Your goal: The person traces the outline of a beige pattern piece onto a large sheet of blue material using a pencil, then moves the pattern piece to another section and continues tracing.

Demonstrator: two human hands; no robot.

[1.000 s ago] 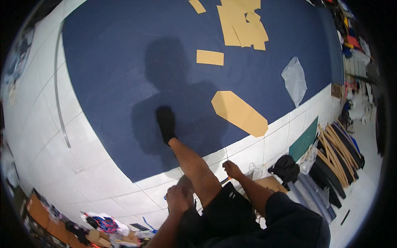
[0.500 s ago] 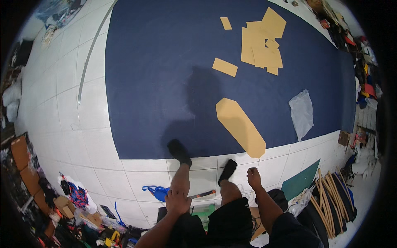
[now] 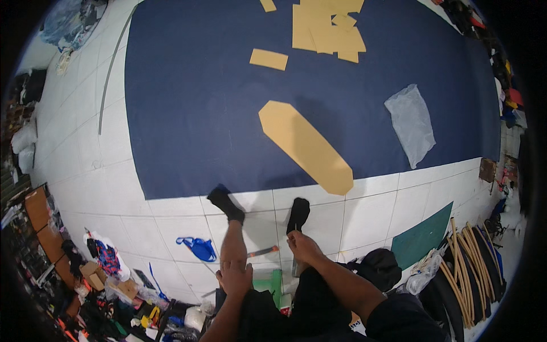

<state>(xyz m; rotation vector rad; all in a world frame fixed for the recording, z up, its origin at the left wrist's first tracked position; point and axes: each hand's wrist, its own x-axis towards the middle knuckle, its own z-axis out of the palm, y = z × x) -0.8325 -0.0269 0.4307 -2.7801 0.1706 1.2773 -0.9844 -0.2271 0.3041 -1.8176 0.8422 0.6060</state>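
My left hand (image 3: 235, 277) lies on my left leg just below the knee, its fingers stretched out, holding nothing. Beside my right shin, my right hand (image 3: 303, 249) has its fingers drawn together; anything between them is too small to name. In front of my feet a large dark blue sheet (image 3: 194, 114) covers the floor. A long tan card piece (image 3: 307, 149) with cut corners lies slantwise on it, its near end by the sheet's edge. Farther off are a tan rectangle (image 3: 269, 59) and a pile of overlapping tan pieces (image 3: 310, 31). Neither hand touches them.
A clear plastic bag (image 3: 411, 125) rests on the sheet's right side. On the tiles are a blue strapped pouch (image 3: 196, 248), an orange-tipped tool (image 3: 263, 251) and a green board (image 3: 424, 233). Wooden sticks (image 3: 456, 273) lean at the right; clutter (image 3: 108, 262) fills the lower left.
My right hand has moved left and down, from over the tiles to beside my right shin. The left hand stays on my leg. The view has shifted right and nearer, bringing the sheet's pieces higher and leftward.
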